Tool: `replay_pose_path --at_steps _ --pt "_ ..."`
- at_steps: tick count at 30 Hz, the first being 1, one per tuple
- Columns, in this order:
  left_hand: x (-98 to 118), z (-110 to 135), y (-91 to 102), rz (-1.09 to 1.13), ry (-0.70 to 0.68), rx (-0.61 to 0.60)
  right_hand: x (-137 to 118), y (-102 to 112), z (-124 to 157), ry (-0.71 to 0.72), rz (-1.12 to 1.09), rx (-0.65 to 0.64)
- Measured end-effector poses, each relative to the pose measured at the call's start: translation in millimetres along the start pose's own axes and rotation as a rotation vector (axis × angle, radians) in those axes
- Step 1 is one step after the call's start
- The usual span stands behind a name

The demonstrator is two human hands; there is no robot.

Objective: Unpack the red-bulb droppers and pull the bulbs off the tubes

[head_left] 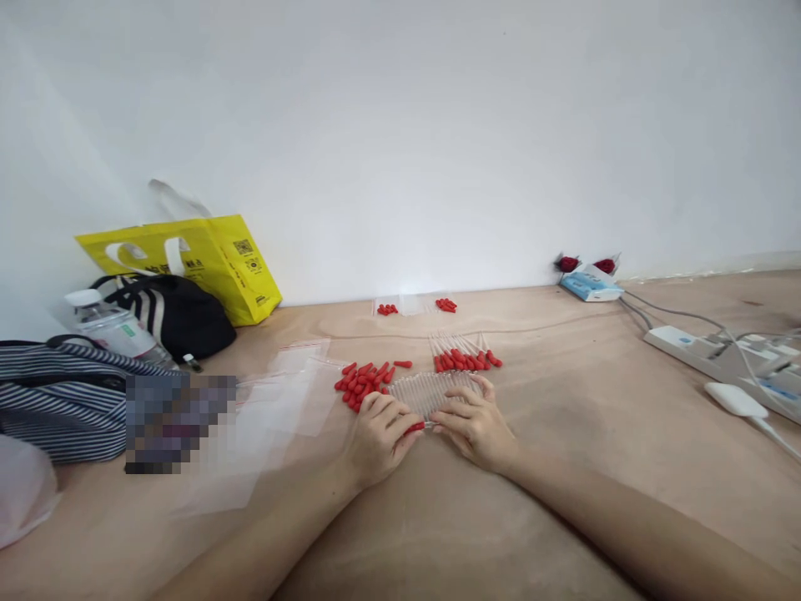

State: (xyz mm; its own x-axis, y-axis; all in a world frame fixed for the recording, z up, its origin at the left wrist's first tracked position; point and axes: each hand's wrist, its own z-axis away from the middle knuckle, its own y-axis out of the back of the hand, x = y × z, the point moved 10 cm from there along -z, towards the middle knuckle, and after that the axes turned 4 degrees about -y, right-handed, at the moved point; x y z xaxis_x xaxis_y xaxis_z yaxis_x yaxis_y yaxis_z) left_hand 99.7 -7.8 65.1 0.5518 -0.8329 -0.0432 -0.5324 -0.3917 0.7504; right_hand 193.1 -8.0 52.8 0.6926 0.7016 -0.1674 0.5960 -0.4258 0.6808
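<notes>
My left hand is closed, pinching a red rubber cap at its fingertips. Facing it, my right hand pinches the near end of a clear tube that meets the cap. Both hands rest on the tan table at the near edge of a row of clear tubes. A pile of loose red caps lies just beyond my left hand. Behind the tubes lies a bunch of tubes with red caps on them.
Clear zip bags lie left of the hands. Striped bags, a water bottle and a yellow bag stand at the left. Power strips and cables lie on the right. Small packs of red caps sit by the wall.
</notes>
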Motion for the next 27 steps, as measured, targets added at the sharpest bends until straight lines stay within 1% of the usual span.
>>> replay_pose_path --at_steps 4,8,12,14,17,19,21,24,25,27 --pt "-0.7 0.1 1.2 0.024 -0.023 0.006 -1.0 5.7 2.8 0.013 -0.017 0.021" --pt "-1.5 3.3 -2.9 0.012 -0.013 -0.044 -2.7 8.0 5.3 0.026 0.012 0.011" --pt "6.0 2.5 -2.5 -0.01 -0.05 -0.063 -5.9 9.8 5.6 0.029 0.016 0.019" --pt "9.4 1.9 -1.1 -0.021 -0.082 -0.071 -6.6 9.3 6.5 0.032 0.015 0.002" --pt "6.2 5.1 4.2 -0.024 -0.093 -0.065 1.6 11.7 10.1 -0.001 0.015 -0.021" --pt "-3.3 9.8 12.1 -0.032 -0.042 -0.02 16.8 16.7 13.4 -0.083 0.034 -0.019" --pt "-15.0 14.6 20.2 -0.034 0.041 0.04 34.6 21.4 17.0 -0.186 0.059 -0.018" --pt "-34.1 15.9 26.6 0.008 0.177 0.107 55.2 24.9 20.8 -0.313 0.064 -0.025" --pt "-43.1 14.5 27.6 0.023 0.231 0.124 61.6 26.5 21.9 -0.361 0.066 -0.022" --pt "-68.3 11.4 28.9 0.032 0.368 0.146 76.1 31.1 25.3 -0.479 0.093 -0.011"
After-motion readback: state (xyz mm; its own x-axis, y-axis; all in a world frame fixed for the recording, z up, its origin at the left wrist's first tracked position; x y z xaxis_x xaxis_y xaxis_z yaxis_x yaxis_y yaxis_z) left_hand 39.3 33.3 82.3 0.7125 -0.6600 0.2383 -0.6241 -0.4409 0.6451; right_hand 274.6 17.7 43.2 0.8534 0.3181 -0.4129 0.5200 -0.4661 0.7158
